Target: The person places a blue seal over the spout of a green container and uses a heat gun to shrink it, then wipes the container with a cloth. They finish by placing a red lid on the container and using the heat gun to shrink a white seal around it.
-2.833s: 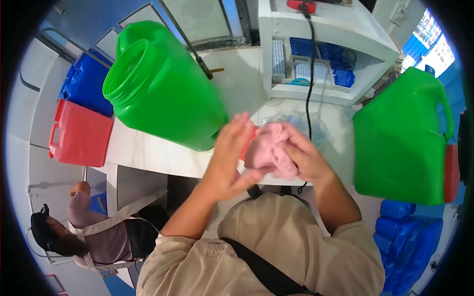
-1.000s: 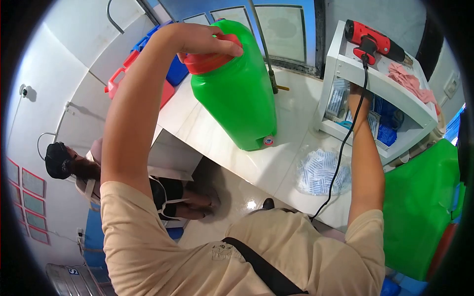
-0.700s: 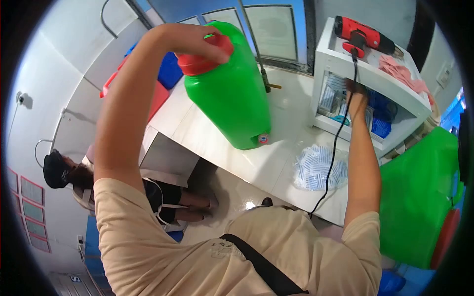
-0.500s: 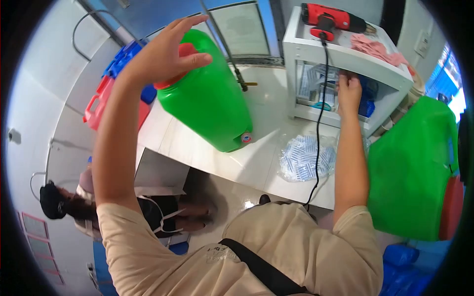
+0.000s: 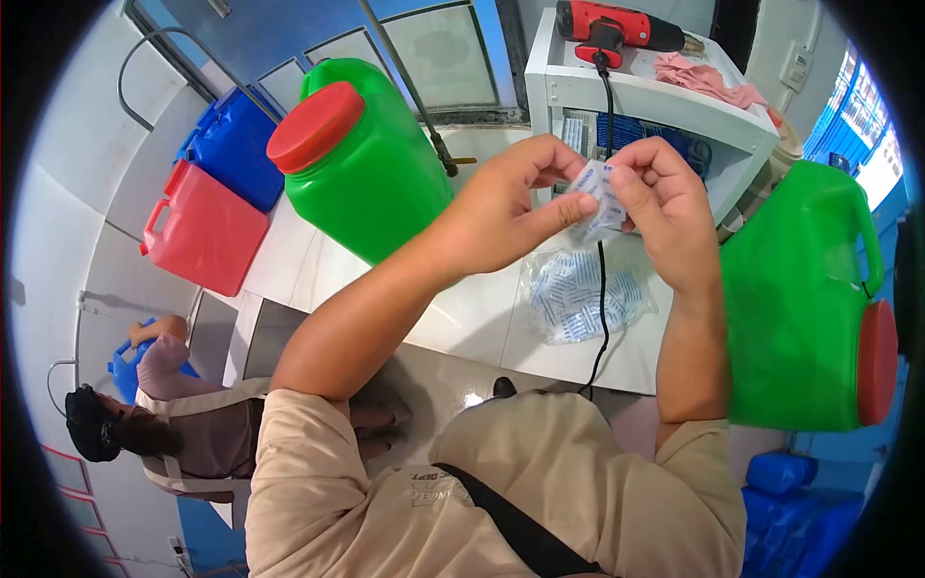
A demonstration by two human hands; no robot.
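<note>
Over the counter, my left hand [image 5: 525,202] and my right hand [image 5: 665,207] pinch a small printed plastic seal [image 5: 599,197] between them. It is thin, whitish and see-through with blue print, and both thumbs press on it. Below my hands lies a clear plastic bag [image 5: 578,299] full of similar blue-and-white printed pieces. To the left of my hands stands a green jerry can [image 5: 385,173] with a wide red cap [image 5: 316,127] on it.
A red heat gun [image 5: 626,27] and a pink cloth [image 5: 708,79] lie on a white shelf unit [image 5: 655,106]; a black cord [image 5: 604,318] hangs down. Another green jerry can [image 5: 800,308] stands right. Red [image 5: 207,226] and blue [image 5: 236,144] cans stand left, near a person [image 5: 198,433] holding a blue container.
My left hand has left the green can's red cap, and my right hand has come out of the shelf. Both now meet on the plastic seal. The person at left shows more fully.
</note>
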